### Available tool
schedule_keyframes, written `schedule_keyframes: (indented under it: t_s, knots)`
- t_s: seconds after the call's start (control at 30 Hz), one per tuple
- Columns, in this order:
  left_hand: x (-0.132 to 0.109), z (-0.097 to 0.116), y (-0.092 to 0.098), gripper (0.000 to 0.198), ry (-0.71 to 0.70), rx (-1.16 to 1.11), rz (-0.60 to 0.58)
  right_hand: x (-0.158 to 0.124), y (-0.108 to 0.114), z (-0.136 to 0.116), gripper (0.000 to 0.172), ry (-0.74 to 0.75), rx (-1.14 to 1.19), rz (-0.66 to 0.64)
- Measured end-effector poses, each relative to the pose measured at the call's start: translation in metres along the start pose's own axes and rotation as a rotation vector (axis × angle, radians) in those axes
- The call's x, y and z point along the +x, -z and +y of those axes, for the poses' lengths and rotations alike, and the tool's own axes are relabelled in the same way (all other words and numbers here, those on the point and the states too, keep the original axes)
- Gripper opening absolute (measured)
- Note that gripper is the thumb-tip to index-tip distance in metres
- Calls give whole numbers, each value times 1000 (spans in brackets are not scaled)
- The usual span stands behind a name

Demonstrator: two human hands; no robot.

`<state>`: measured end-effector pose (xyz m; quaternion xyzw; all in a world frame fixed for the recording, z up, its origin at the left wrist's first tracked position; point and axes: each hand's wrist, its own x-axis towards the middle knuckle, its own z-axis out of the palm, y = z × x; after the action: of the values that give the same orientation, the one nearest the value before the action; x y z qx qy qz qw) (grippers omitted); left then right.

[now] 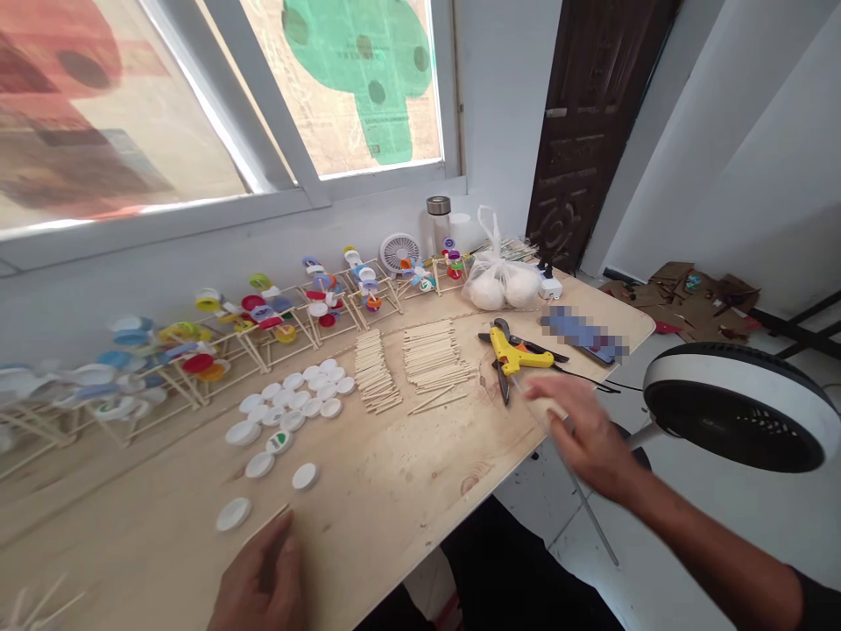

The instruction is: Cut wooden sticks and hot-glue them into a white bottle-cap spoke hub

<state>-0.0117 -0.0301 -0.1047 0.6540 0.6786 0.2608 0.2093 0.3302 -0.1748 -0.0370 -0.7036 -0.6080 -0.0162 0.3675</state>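
At the lower left, my left hand [259,574] is pinched on a thin wooden stick [268,523] near the table's front edge. White bottle caps [305,476] lie just beyond it. My right hand [582,429], blurred, is closed at the table's right front edge, around a pale glue stick [548,410] whose outline is smeared. The yellow glue gun [519,350] rests on the table beyond that hand, beside black-handled tools [503,382]. Two piles of wooden sticks [374,372] lie at the middle of the table.
Stick frames with coloured caps [266,315] line the wall. A small fan [400,254], steel flask [439,223], plastic bag [503,282] and phone [584,336] stand or lie toward the back right. A large fan [742,407] is beyond the right edge.
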Motion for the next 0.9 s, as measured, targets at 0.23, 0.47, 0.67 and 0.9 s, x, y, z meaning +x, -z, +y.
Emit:
schedule_keyframes:
  t_s: [0.23, 0.47, 0.67, 0.9]
  knots:
    - [-2, 1, -2, 40, -21, -5, 14, -33, -78, -85, 42, -70, 577, -213]
    - [-3, -6, -6, 43, -119, 18, 6, -9, -147, -94, 30, -253, 802, -252]
    - [-3, -9, -8, 41, -187, 36, 27, -2, -166, -92, 26, -269, 782, -280]
    - [-2, -12, -10, 39, -242, 42, 52, -6, -166, -88, 26, -270, 788, -287]
